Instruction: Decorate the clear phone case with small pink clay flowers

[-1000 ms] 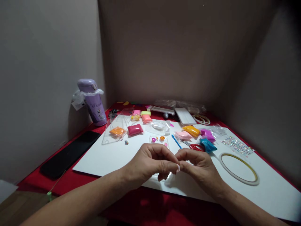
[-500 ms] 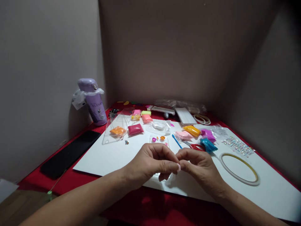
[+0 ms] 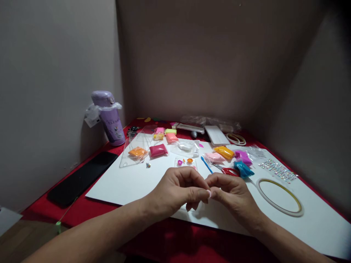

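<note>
My left hand (image 3: 179, 190) and my right hand (image 3: 233, 193) meet fingertip to fingertip above the near part of the white board (image 3: 123, 186). Between them both pinch a tiny piece of pale pink clay (image 3: 210, 193), mostly covered by the fingers. Behind my left hand lies a clear case (image 3: 196, 164), partly hidden, with small magenta and orange cup-shaped pieces (image 3: 189, 160) on it. A blue modelling tool (image 3: 206, 164) and red-handled scissors (image 3: 230, 171) rest just beyond my right hand.
Soft clay packets, such as a crimson one (image 3: 158, 150) and a teal one (image 3: 242, 169), lie across the board. To the right are a tape roll (image 3: 298, 210) and a gem sticker sheet (image 3: 276, 170). A black phone (image 3: 82, 179) and a purple bottle (image 3: 111, 120) stand left.
Both hands stay in nearly the same place, still pinching the pale pink piece. The fingertips have shifted very slightly, and a little more of the pink shows.
</note>
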Demonstrator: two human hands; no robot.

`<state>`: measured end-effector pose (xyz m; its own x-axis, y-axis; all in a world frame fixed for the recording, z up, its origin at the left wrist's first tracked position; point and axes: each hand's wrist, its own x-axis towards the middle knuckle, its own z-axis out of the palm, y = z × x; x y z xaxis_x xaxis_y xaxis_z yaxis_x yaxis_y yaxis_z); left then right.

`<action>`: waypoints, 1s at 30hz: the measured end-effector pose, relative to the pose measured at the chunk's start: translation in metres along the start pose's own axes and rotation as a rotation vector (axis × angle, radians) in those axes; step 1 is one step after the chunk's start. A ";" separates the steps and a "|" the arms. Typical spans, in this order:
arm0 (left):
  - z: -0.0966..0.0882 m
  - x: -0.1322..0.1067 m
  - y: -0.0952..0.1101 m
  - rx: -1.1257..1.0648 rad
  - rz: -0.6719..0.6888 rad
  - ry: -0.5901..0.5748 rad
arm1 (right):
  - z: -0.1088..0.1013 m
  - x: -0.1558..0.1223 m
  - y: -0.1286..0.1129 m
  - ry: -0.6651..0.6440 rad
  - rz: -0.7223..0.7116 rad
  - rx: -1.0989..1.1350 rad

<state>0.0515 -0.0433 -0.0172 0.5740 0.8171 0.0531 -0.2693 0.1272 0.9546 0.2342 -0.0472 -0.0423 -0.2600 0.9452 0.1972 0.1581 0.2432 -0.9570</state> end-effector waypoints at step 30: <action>0.001 -0.003 0.005 0.024 0.042 0.002 | -0.001 0.000 -0.001 -0.009 -0.066 0.000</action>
<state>0.0496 -0.0456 -0.0125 0.5608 0.8228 0.0923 -0.2745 0.0795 0.9583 0.2353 -0.0470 -0.0413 -0.2783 0.9250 0.2585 0.1405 0.3055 -0.9418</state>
